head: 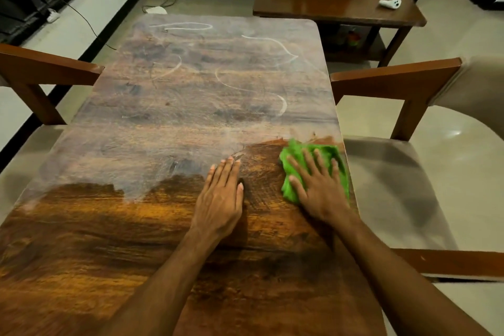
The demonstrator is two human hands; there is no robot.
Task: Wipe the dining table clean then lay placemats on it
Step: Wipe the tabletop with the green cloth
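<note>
Right hand (317, 185), fingers spread, palm pressed flat on a crumpled bright green cleaning cloth (330, 155); the grip is a flat press, not a closed pinch, and the cloth is pinned between palm and tabletop. The cloth lies at the right edge of the rectangular dark wood-grain dining tabletop (169, 226), just beside the rim, its far end showing beyond the fingertips. Left hand (222, 194), open and empty, rests flat on bare wood just left of the cloth, apart from it, apparently bracing. Near band of the tabletop: glossy amber-brown, judged wiped. Middle and far part: dull grey-white film (163, 144) with pale curved streaks (245, 87), judged not yet wiped. Step in hand: wiping, roughly a third done. The next move calls for pushing the cloth forward and leftward across the film boundary in overlapping passes, with firm downward pressure, reaching toward the far edge. No placemats are visible; laying them has not begun. Wooden chairs with beige seats (392, 172) flank the tabletop.
</note>
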